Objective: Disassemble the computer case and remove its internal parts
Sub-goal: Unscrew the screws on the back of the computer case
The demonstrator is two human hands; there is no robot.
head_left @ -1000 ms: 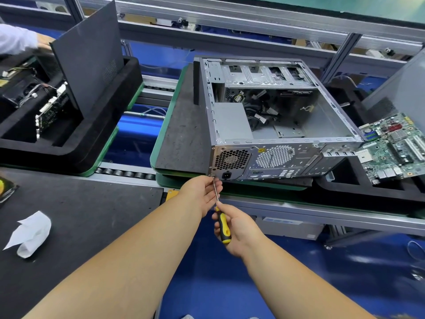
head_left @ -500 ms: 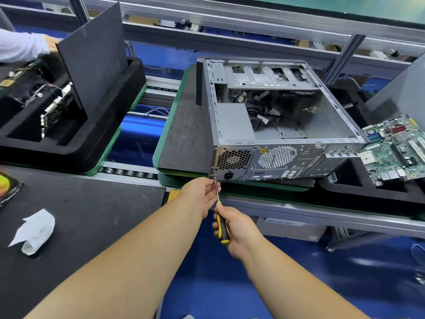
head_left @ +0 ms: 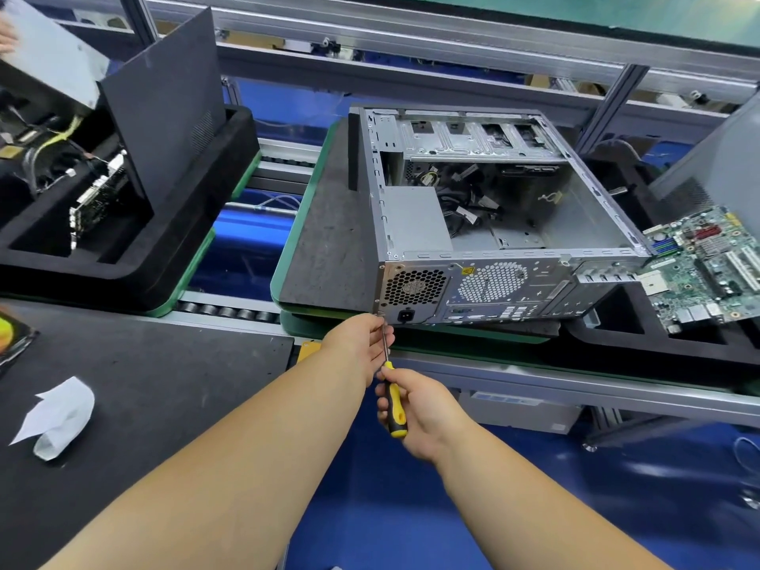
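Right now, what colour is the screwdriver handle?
Yellow and black. The screwdriver shows best in the head view, its handle gripped by the right hand.

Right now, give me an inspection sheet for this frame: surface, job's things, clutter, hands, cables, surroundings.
Surface: dark mat on a green pallet.
Job's things: computer case open, power supply still inside; motherboard in the foam tray at right.
Clutter: crumpled white wipe on the near bench.
Hands: right hand grips screwdriver; left hand pinches its shaft at the case's rear corner.
Cables: loose black leads inside the case.
Surroundings: roller conveyor, aluminium framing.
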